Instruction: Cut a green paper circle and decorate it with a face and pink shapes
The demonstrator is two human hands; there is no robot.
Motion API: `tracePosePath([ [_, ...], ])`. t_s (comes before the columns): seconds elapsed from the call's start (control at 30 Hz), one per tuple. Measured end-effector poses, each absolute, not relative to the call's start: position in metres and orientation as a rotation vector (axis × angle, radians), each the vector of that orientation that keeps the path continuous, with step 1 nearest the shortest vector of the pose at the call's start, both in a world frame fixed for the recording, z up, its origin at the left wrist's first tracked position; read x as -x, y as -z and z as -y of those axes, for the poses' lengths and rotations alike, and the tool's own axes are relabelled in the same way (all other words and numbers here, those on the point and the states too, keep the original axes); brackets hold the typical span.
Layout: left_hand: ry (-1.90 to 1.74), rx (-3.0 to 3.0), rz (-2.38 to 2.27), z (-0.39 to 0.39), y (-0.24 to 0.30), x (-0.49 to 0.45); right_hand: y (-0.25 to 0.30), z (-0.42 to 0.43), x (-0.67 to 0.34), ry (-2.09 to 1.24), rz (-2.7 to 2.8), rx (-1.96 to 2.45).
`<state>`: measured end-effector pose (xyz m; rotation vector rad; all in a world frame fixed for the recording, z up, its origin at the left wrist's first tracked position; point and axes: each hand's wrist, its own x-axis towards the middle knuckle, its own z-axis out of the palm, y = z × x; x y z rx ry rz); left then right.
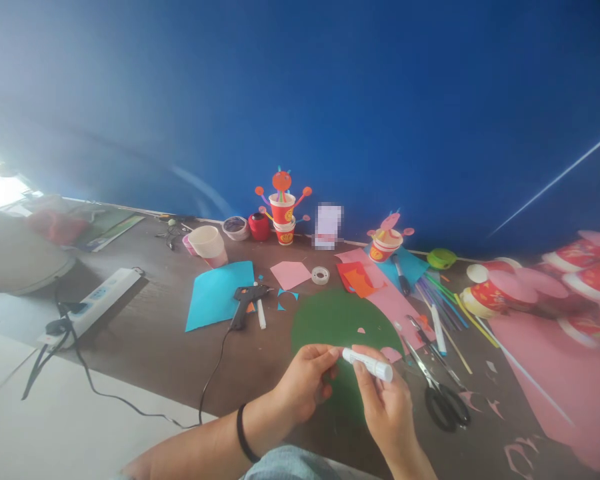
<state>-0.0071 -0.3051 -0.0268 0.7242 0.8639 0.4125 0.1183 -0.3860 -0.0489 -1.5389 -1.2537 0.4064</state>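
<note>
At far left on the desk (167,357), a white power strip (103,303) lies at an angle; farther right, a pale cup (207,243) stands behind a bright blue sheet (215,293); a black glue gun (243,303) lies partly over that sheet's right edge, its cord running toward you; behind it, near the blue wall, stands a figure of stacked red cups (283,212) with an orange head.

Your left hand (300,383) is closed, thumb and forefinger pinched together; you cannot tell what, if anything, sits between them; just right of those fingertips is one end of a white marker-like stick (367,365), above a green disc (340,320); your right hand (393,407) is closed around the stick, its other end tilted down to the right; beside that hand, black-handled scissors (433,383) lie on the desk; at far right, red cups (480,297) cluster near a large pink sheet (540,367).
</note>
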Motion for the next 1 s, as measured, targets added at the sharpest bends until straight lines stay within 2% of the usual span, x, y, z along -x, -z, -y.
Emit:
tracePosePath([
  [0.37, -0.410, -0.757, -0.857, 0.305, 0.031, 0.008, 0.048, 0.386, -0.117, -0.404, 1.274, 1.528],
  [0.77, -0.437, -0.618, -0.885, 0.302, 0.028, 0.009, 0.042, 0.384, -0.121, -0.332, 0.985, 1.684],
  [0.87, -0.439, -0.523, -0.893, 0.301, 0.025, 0.007, 0.046, 0.385, -0.118, -0.218, 0.979, 1.675],
  [1.0, -0.413, -0.429, -0.891, 0.301, 0.022, 0.004, 0.057, 0.382, -0.114, -0.018, 1.235, 1.645],
])
